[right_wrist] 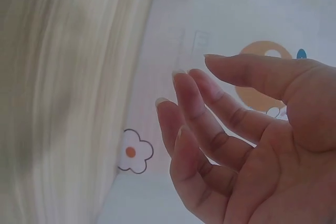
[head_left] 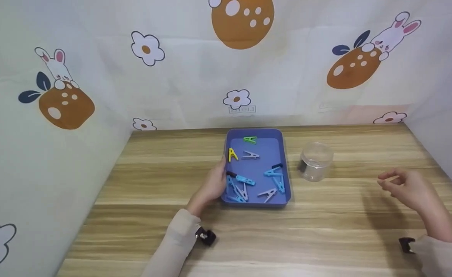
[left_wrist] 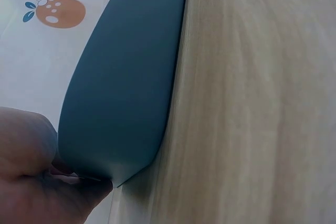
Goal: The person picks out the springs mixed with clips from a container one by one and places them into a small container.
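On the desk (head_left: 326, 231), we see a blue tray (head_left: 256, 163) with clips (head_left: 245, 179) inside, just left of a clear jar (head_left: 317, 163) (perhaps set close so both are easy to reach). The left hand (head_left: 212, 184) grips the tray's left side, maybe so it won't slide, while the right hand (head_left: 413, 190) hangs loosely bent above the desk, and we see nothing in it.

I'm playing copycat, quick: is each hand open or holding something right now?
Left hand: holding the blue tray by its side.
Right hand: open, holding nothing.
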`<state>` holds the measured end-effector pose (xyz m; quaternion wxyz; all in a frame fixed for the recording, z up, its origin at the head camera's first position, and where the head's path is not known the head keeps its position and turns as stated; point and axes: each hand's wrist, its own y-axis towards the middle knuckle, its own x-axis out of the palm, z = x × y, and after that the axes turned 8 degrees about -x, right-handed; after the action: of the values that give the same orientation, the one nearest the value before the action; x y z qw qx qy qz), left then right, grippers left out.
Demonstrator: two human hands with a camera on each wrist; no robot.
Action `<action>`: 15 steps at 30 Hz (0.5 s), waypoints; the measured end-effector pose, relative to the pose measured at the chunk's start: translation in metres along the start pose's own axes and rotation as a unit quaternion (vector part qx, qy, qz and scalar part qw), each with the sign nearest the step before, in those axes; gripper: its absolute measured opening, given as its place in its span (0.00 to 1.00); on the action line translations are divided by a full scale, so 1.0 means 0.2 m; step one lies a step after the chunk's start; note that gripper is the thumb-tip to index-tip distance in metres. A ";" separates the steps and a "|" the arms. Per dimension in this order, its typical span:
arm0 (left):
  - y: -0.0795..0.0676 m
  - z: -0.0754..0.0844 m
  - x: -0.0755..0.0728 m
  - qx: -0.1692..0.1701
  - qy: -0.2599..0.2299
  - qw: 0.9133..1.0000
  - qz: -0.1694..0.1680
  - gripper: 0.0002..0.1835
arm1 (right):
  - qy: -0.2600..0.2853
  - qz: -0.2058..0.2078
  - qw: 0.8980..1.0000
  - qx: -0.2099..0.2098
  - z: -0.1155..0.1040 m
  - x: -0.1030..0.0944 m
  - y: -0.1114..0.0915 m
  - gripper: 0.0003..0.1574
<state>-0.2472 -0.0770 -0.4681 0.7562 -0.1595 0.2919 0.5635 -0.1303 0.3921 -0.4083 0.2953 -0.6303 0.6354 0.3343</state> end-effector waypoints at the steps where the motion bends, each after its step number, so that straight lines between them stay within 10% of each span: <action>1: 0.00 0.00 0.00 -0.001 0.000 1.000 0.000 0.27 | 0.000 0.005 1.000 0.001 0.01 0.00 -0.01 0.21; 15: 0.00 -0.02 0.00 0.011 0.011 1.000 0.012 0.27 | -0.033 0.076 0.996 0.040 0.11 -0.04 -0.20 0.24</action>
<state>-0.2477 -0.0789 -0.4720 0.7476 -0.1539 0.3083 0.5677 -0.0907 0.4149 -0.4173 0.3144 -0.5565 0.6844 0.3508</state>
